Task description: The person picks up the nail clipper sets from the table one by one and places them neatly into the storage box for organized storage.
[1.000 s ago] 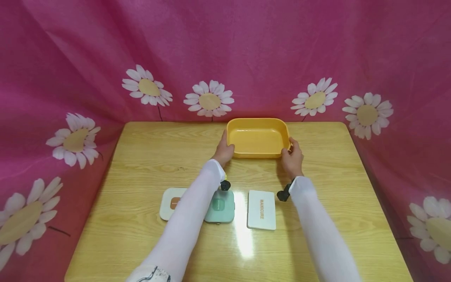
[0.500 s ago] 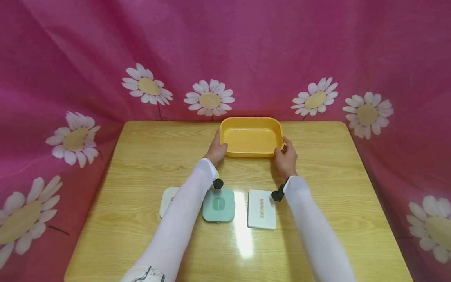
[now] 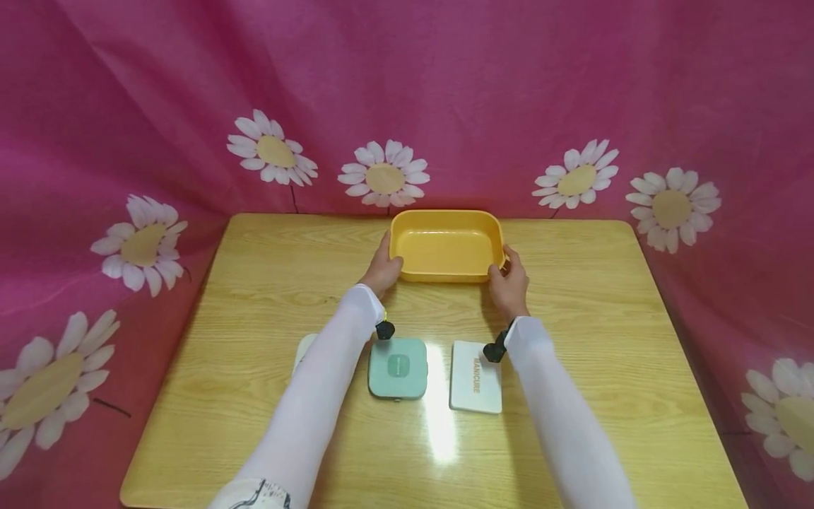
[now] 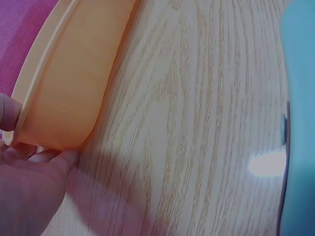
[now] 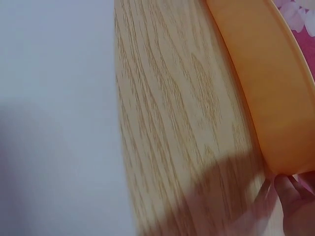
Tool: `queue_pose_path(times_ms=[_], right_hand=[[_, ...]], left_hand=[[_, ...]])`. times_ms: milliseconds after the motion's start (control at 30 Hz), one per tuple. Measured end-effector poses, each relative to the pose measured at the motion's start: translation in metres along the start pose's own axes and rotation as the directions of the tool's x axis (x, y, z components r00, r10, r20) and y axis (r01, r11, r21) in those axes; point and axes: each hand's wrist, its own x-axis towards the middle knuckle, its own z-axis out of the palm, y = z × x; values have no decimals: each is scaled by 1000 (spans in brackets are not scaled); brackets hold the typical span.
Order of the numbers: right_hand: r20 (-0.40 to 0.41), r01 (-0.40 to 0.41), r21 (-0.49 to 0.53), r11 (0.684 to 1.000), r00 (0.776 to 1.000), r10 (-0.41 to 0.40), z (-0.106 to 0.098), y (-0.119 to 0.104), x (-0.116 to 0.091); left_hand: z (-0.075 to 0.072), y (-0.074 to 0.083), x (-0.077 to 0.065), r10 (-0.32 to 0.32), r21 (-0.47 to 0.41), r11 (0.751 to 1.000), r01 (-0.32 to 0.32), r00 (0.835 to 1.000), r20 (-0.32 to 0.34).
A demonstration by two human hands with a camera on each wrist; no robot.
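A yellow, rounded rectangular basin (image 3: pixel 446 254) stands near the back edge of the wooden table (image 3: pixel 591 297), with nothing inside it. My left hand (image 3: pixel 383 271) grips its left end, thumb at the rim and fingers against the outer wall. At the opposite end my right hand (image 3: pixel 509 283) holds the right front corner the same way. The left wrist view shows the fingertips of the left hand (image 4: pixel 34 182) low on the basin's wall (image 4: pixel 74 88). Fingers of the right hand (image 5: pixel 295 201) touch the lower corner of the basin (image 5: pixel 268 73) in the right wrist view.
Nearer to me lie a mint-green square case (image 3: pixel 398 369) and a white case lettered MANICURE (image 3: pixel 470 389). My left sleeve mostly covers another white case (image 3: pixel 304 346). A pink cloth with daisies (image 3: pixel 445 85) hangs close behind the table and along both sides.
Both hands have moved the yellow basin a short way left along the back of the table. The left sleeve now covers more of the left white case and less of the green one.
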Motion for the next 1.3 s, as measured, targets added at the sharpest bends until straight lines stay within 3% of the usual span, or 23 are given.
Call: queue_pose_path(times_ms=[467, 700, 1000, 1300], right_hand=[[-5, 31, -3, 1000, 1000, -31, 7, -3, 0], [-14, 49, 7, 999, 999, -49, 12, -2, -5], [37, 23, 29, 999, 999, -24, 15, 3, -17], [36, 44, 4, 999, 998, -44, 12, 3, -18]], left_hand=[[-11, -3, 4, 11, -24, 1000, -11, 1000, 19], [-16, -6, -1, 15, -45, 999, -14, 1000, 22], [-20, -21, -12, 27, -36, 999, -26, 999, 20], [-24, -16, -14, 72, -16, 997, -72, 997, 34]])
